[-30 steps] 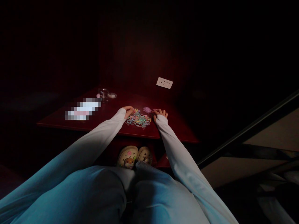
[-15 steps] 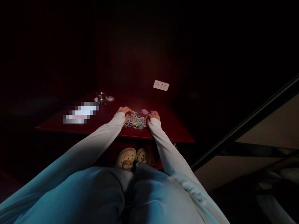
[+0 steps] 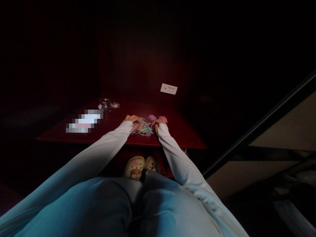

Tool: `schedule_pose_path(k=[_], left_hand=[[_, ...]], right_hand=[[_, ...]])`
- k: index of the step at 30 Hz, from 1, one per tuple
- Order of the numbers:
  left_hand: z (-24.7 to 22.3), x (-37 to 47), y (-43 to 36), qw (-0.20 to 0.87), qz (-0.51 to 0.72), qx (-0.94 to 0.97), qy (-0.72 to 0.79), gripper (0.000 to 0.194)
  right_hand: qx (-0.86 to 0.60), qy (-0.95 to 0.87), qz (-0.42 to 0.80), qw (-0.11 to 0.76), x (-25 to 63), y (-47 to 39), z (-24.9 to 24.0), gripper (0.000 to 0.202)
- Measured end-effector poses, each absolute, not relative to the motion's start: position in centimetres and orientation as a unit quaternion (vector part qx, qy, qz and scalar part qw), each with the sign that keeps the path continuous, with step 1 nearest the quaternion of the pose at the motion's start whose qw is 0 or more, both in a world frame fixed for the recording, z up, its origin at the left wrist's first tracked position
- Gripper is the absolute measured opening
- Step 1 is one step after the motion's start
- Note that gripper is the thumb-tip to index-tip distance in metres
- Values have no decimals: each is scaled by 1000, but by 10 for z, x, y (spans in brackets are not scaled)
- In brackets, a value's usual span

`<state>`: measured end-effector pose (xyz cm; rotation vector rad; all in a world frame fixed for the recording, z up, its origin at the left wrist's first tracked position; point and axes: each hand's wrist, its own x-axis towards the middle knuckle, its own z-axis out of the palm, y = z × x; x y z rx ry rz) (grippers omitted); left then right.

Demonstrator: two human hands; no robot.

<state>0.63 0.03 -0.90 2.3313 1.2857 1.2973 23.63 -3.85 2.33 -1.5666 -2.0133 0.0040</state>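
A loose pile of small pastel elastic bands lies near the front edge of the dark red table. My left hand rests at the pile's left side, fingers bent over it and thumb apart below. On the right side, my right hand reaches its fingers onto the bands; they look apart, with no band clearly held. Just beyond my right hand sit a small purple clump of bands and a pink clump. Some bands are hidden under my fingers.
A clear jar stands at the table's back left, with a round clear lid beside it. A bright pixelated patch covers something at the left. A white socket plate is on the back wall. Clogs show below the table edge.
My right hand has shifted slightly left, its fingers now extending over the pile, and more of the pink clump shows. My left hand stays nearly in place. The view has moved a little.
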Motion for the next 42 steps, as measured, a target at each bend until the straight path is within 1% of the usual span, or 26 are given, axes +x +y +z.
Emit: schedule_pose_path(k=[3, 5, 11, 17, 20, 23, 29, 32, 39, 42], left_hand=[[-9, 6, 0, 95, 429, 786, 436, 12], [-7, 5, -1, 97, 421, 792, 431, 15], [-3, 9, -6, 103, 407, 793, 441, 26], [-8, 13, -3, 97, 430, 777, 450, 21], [-8, 12, -2, 105, 422, 786, 439, 21], [-6, 11, -4, 115, 412, 790, 439, 18], [-6, 6, -6, 131, 416, 799, 415, 17], [-9, 4, -2, 136, 407, 811, 397, 19], [-14, 11, 4, 124, 413, 794, 428, 16], [-11, 12, 1, 114, 418, 794, 427, 19]], right_hand=[[-609, -727, 4, 318, 238, -37, 22, 40], [-605, -731, -2, 314, 237, -40, 23, 40], [-505, -829, -4, 241, 226, -58, 33, 41], [-548, -795, -17, 260, 226, -62, 38, 40], [-535, -806, -6, 253, 226, -61, 38, 41], [-531, -812, 2, 242, 226, -61, 37, 36], [-534, -803, -3, 266, 227, -61, 37, 32], [-540, -800, -3, 262, 227, -59, 38, 33], [-543, -800, -19, 255, 225, -58, 35, 37], [-537, -806, -17, 248, 224, -59, 34, 39]])
